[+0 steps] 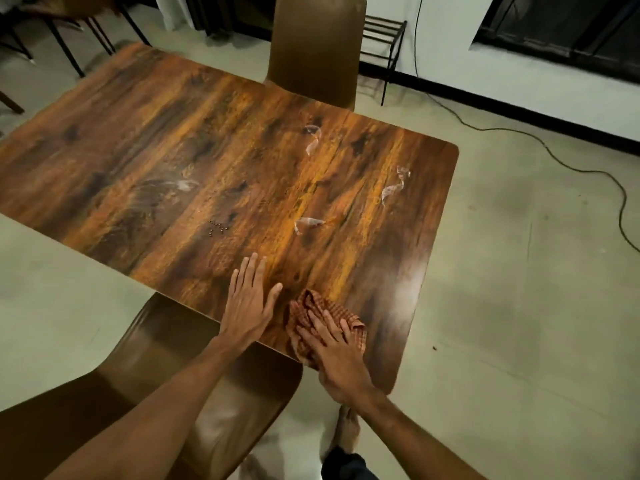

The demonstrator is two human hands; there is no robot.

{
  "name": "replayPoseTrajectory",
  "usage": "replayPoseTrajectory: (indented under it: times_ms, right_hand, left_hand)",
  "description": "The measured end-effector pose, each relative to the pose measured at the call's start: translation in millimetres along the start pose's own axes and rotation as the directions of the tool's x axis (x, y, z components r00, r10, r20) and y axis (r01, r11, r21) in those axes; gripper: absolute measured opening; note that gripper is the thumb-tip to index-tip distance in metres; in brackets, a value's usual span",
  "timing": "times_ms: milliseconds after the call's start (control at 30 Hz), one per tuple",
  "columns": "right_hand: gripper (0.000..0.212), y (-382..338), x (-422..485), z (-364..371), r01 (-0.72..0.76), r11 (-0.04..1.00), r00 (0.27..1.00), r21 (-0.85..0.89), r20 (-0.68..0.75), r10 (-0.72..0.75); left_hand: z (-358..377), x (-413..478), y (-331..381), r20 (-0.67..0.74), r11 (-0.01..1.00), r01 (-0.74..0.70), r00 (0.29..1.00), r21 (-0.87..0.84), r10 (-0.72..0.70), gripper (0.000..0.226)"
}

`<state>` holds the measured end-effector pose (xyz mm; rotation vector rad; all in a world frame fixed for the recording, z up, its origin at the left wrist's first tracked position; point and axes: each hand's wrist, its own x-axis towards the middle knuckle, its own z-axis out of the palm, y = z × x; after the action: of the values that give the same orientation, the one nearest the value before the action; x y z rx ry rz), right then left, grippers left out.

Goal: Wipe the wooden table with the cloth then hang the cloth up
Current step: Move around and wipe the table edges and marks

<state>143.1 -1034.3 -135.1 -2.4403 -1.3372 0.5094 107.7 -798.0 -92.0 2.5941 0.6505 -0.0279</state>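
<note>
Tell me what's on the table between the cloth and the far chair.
Head view: two whitish smears, one mid-table and one nearer the chair, on otherwise bare wooden table between checked cloth and far chair.

likely home dining room, wooden table (207, 140), chairs (317, 46)

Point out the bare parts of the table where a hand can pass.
Bare: the far left half of the table. Crowded: the near edge with the left hand, the right hand on the cloth; beads and smears mid-table.
</note>
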Motion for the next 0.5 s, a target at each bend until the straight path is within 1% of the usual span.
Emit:
replayPoseTrajectory:
  times_ms: [33, 67, 133, 200, 233, 267, 300, 333, 367, 400, 433, 467, 500]
  right_hand:
    - [0.09, 9.2, -1.5, -1.1, 0.028, 1.0, 1.0, -0.01, -0.003, -0.028]
    - [0.087, 26.8, 6.7, -10.0, 0.018, 1.0, 0.999, -0.02, -0.037, -0.019]
    - [0.083, 65.8, 33.7, -36.4, -0.122, 0.992, 0.991, -0.021, -0.063, 0.12]
    - [0.08, 86.9, 58.3, -59.6, -0.287, 0.958, 0.956, 0.007, -0.061, 0.287]
    - [0.082, 83.0, 66.4, -60.4, -0.31, 0.951, 0.948, 0.006, -0.065, 0.31]
    - [0.084, 72.0, 69.7, -54.0, -0.286, 0.958, 0.957, 0.003, -0.061, 0.285]
    - [0.084, 56.7, 68.5, -43.5, -0.206, 0.979, 0.978, 0.001, -0.04, 0.205]
    - [0.083, 42.7, 65.9, -32.5, -0.094, 0.996, 0.996, -0.004, -0.003, 0.094]
    - [0.08, 37.6, 63.5, -24.9, 0.001, 1.0, 1.0, -0.016, 0.023, -0.001]
    - [0.079, 42.7, 72.6, -23.9, 0.051, 0.998, 0.999, -0.026, 0.019, -0.05]
    - [0.079, 54.3, 88.8, -30.4, 0.033, 0.999, 0.999, -0.037, -0.014, -0.033]
    - [0.08, 67.4, 109.7, -42.3, -0.047, 0.998, 0.998, -0.048, -0.051, 0.045]
    - [0.079, 79.9, 135.5, -56.7, -0.158, 0.987, 0.985, -0.023, -0.069, 0.156]
  left_hand:
    - [3.2, 4.0, 6.1, -0.004, 1.0, -0.011, 1.0, -0.007, 0.011, 0.076]
    - [5.0, 9.3, 11.6, -0.014, 1.0, -0.022, 1.0, -0.015, 0.022, 0.075]
    - [6.9, 19.1, 19.4, -0.029, 0.999, -0.047, 0.998, -0.024, 0.047, 0.073]
    - [7.4, 27.4, 21.5, -0.037, 0.999, -0.046, 0.998, -0.016, 0.045, 0.073]
    - [7.2, 30.8, 19.7, -0.04, 0.999, -0.039, 0.998, -0.014, 0.039, 0.074]
    - [7.0, 33.2, 17.1, -0.038, 0.999, -0.033, 0.999, -0.013, 0.032, 0.074]
    - [7.4, 35.3, 13.7, -0.039, 1.0, -0.025, 0.999, -0.011, 0.025, 0.074]
    - [7.8, 39.8, 8.8, -0.043, 1.0, -0.012, 0.999, -0.011, 0.011, 0.074]
    - [8.9, 43.0, 3.2, -0.047, 1.0, 0.0, 0.999, -0.01, 0.0, 0.074]
    - [9.8, 48.1, -4.2, -0.054, 1.0, 0.012, 0.998, -0.012, -0.013, 0.074]
    - [9.7, 53.1, -10.5, -0.064, 1.0, 0.022, 0.998, -0.016, -0.023, 0.073]
    - [8.3, 58.0, -16.6, -0.07, 0.999, 0.029, 0.997, -0.018, -0.031, 0.071]
    - [6.4, 65.2, -24.8, -0.074, 0.999, 0.043, 0.996, -0.025, -0.045, 0.071]
